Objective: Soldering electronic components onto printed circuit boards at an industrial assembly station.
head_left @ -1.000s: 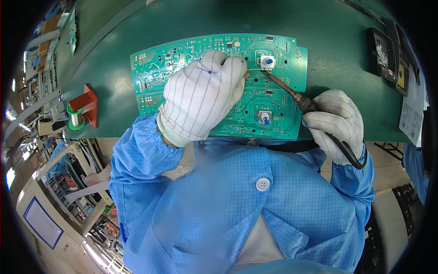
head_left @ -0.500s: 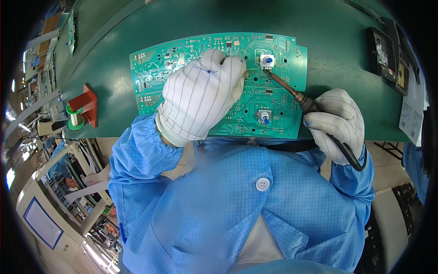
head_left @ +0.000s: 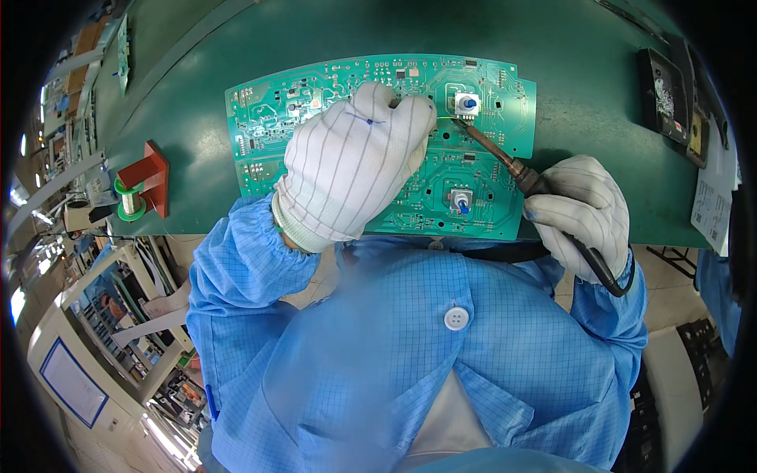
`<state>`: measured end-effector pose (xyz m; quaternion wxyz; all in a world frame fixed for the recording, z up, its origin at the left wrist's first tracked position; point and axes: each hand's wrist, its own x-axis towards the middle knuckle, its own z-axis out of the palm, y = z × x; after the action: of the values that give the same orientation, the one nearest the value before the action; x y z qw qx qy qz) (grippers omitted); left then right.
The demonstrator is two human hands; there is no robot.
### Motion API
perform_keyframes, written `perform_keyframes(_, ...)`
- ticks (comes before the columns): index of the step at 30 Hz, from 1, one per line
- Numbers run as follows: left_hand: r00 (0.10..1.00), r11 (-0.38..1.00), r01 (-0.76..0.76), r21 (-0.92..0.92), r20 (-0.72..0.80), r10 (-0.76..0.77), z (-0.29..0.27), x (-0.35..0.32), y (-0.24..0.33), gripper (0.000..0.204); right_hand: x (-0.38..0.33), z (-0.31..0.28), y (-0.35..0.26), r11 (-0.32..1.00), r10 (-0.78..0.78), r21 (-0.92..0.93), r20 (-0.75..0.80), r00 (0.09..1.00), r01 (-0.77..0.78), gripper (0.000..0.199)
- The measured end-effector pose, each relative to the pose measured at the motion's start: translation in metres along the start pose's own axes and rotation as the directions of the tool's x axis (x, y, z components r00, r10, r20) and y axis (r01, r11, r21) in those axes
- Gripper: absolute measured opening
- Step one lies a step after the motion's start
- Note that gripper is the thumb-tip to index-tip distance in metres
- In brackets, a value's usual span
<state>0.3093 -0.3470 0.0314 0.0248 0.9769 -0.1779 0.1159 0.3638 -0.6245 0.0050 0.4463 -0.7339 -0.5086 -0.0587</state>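
Note:
A large green circuit board (head_left: pixel 497 173) lies before me, with two blue-shafted rotary parts on it. My left hand (head_left: pixel 355 162), in a striped white glove, is above the board's middle, its fingers pinched on a thin solder wire (head_left: pixel 444 118). The wire runs to the lower edge of the upper rotary part (head_left: pixel 467 104). In my gloved right hand (head_left: pixel 583 209) is a soldering iron (head_left: pixel 505 162), gripped by its dark handle. Its tip is at the pins below that same part, by the wire's end. The lower rotary part (head_left: pixel 460 202) stands nearer me.
On the green table (head_left: pixel 315 31), a solder spool (head_left: pixel 130 201) stands by a red-brown stand (head_left: pixel 158 181) at left. A black tray (head_left: pixel 662 93) with small bits and white papers (head_left: pixel 714 189) are at right. The iron's cable (head_left: pixel 607 272) loops by my right wrist.
The circuit board has shifted very slightly to the right in view, and my left hand with the solder wire has edged right. The soldering iron stays at the upper part's pins.

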Motion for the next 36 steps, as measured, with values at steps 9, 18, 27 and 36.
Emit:
perform_keyframes(9,0.994,0.994,0.067,0.089,0.084,-0.075,-0.005,0.002,0.009,0.02,-0.002,-0.001,0.0,1.0,0.014,-0.006,0.008,1.0,-0.014,0.033)
perform_keyframes(18,0.991,0.999,0.037,0.021,-0.127,-0.034,0.012,0.017,-0.013,0.011,-0.005,-0.013,-0.003,0.933,0.259,0.297,-0.157,0.953,-0.204,0.021)
perform_keyframes(27,0.67,0.045,0.675,-0.737,0.585,-0.457,-0.075,0.035,0.006,0.018,-0.019,-0.016,-0.008,0.761,0.643,0.389,-0.339,0.687,-0.519,0.023)
perform_keyframes(36,0.698,-0.309,0.532,-0.788,0.615,-0.367,-0.081,0.001,0.008,0.025,-0.016,-0.007,-0.043,0.627,0.778,0.496,-0.375,0.504,-0.6,0.024)
